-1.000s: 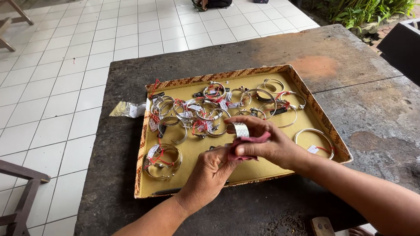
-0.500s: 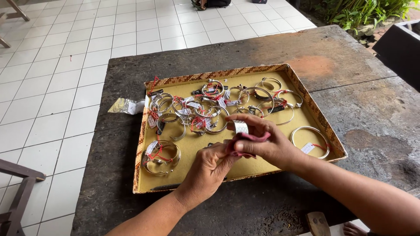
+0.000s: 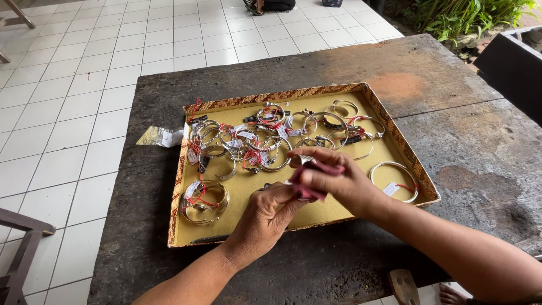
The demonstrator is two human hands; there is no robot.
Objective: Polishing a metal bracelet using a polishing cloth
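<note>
Your right hand [image 3: 339,183] pinches a pink cloth [image 3: 311,179] around a bracelet [image 3: 299,161] above the tray [image 3: 389,121]; left hand [image 3: 265,214] fingers grip its lower edge. Loosen either pinch and the bracelet could drop among the others.

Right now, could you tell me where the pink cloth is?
In the head view, the pink cloth is pinched between the left hand and right hand, above the tray's near edge.

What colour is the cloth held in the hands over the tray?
Pink; the cloth shows between the right hand and left hand in the head view.
</note>
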